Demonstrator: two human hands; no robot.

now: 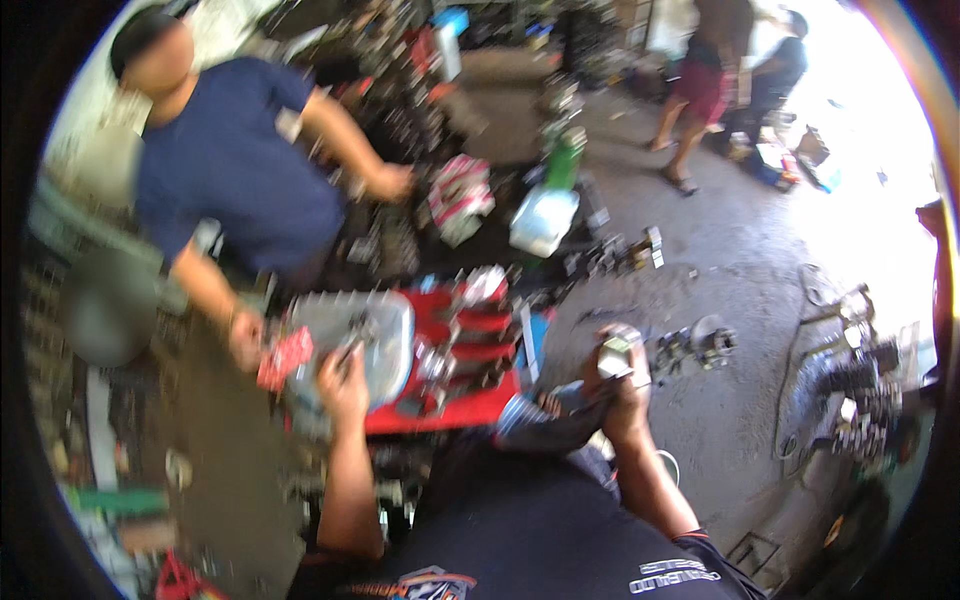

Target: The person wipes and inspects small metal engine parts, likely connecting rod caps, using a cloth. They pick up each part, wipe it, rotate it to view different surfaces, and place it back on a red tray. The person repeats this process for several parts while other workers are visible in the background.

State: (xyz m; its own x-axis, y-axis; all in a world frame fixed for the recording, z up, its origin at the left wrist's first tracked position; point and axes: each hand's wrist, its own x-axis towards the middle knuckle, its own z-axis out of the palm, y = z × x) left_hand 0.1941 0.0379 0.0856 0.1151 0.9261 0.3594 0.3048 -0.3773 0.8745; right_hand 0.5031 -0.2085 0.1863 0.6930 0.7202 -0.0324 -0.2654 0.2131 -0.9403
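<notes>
Over the near side of a clear plastic tub (pixel 398 335), my left hand (pixel 344 388) is closed, its fingers pinching a small dark piece (pixel 350 350) too blurred to name. My right hand (pixel 626 405) is out to the right, wrapped round a short, shiny metal cylindrical part (pixel 616 352). Some dark cloth hangs by that wrist. Beside the tub lies a red tray (pixel 450 414) with several metal parts in it, smeared by motion.
At the left a co-worker in a dark blue shirt (pixel 240 160) holds a red packet or cloth (pixel 286 358) at the tub's edge. Gears (pixel 712 340) lie on the grey floor (pixel 720 440). A green bottle (pixel 565 158) stands beyond. More metal parts (pixel 860 400) sit at the right.
</notes>
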